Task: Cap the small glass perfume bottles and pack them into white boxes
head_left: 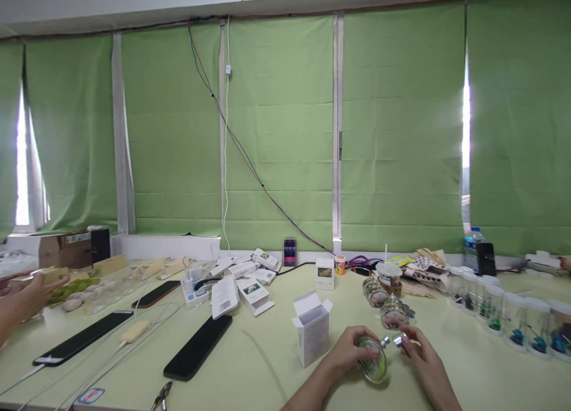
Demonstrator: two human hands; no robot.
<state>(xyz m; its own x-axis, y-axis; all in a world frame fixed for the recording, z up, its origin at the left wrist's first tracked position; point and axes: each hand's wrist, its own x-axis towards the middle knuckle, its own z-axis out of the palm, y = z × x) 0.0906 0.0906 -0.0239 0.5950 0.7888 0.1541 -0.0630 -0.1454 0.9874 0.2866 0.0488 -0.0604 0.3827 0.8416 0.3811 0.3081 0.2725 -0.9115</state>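
My left hand (352, 347) is closed around a round, clear glass bottle (375, 366) with something green inside, tilted so its silver neck points up and right. Between the fingertips of my right hand (417, 351) is a small silver cap (398, 339), just right of the neck and apart from it. An open white box (313, 335) stands upright to the left of my left hand, flaps raised. Behind my hands sit similar round glass bottles (393, 311) with pinkish contents.
Printed white boxes (254, 295) lie piled at centre-left, near a black phone (198, 347) and cables. Clear cylinders (517, 322) with small coloured items line the right side. A drink cup (389, 275) stands behind. Another person's hand (27, 298) works at far left.
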